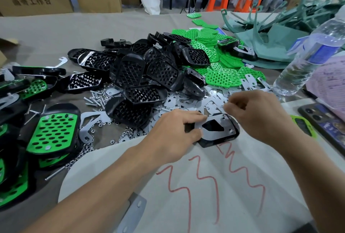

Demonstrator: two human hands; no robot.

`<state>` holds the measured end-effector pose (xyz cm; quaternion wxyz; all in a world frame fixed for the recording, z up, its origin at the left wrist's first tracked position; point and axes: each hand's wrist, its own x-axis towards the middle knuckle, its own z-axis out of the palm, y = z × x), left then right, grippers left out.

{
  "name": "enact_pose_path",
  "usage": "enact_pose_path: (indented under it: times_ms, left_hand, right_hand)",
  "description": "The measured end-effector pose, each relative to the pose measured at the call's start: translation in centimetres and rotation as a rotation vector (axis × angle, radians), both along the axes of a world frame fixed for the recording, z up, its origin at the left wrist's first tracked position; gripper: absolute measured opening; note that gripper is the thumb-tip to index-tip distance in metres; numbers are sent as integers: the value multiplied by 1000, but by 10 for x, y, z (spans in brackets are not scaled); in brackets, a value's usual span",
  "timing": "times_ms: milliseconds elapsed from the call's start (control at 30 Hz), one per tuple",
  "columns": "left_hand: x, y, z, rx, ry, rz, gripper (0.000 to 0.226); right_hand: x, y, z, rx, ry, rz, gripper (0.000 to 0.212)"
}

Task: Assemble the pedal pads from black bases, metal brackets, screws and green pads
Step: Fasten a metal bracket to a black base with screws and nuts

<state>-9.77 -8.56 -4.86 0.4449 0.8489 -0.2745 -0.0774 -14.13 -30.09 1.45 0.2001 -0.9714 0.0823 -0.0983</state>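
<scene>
Metal bracket [214,135] lies on black base [209,143], on white cloth near me. My left hand [175,132] grips base's left end; right hand [250,115] pinches screw [223,115] at bracket's far corner.

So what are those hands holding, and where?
The left hand grips the black base by its left end; right hand works at a corner of the bracket, hold unclear.

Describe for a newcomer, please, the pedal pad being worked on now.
From the heap of black bases mid-table, come nearer to the pale cloth with red scribbles. At its far edge the left hand grips one black base capped by a metal bracket, while the right hand pinches a small fastener at its corner. It is the only base being held.
</scene>
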Motion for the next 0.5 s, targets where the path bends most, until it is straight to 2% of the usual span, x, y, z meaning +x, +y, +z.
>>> enact_pose_path:
  times_ms: [33, 133, 200, 367, 500]
  left_hand:
    - [0, 0, -1, -6, 13, 3, 46]
    - [0, 0, -2, -13, 29, -3, 46]
    - [0, 0, -2, 4, 10, 0, 45]
    - [2, 1, 3, 42, 1, -16, 42]
    - [2, 0, 13, 90, 27, -25, 41]
  right_hand:
    - [-2, 0, 3, 27, -40, 5, 17]
    - [-7, 1, 6, 32, 2, 50, 37]
    - [-8, 2, 4, 30, 32, 55, 41]
    - [-9, 5, -4, 146, 19, -2, 25]
    - [-12, 17, -16, 165, -72, -115, 23]
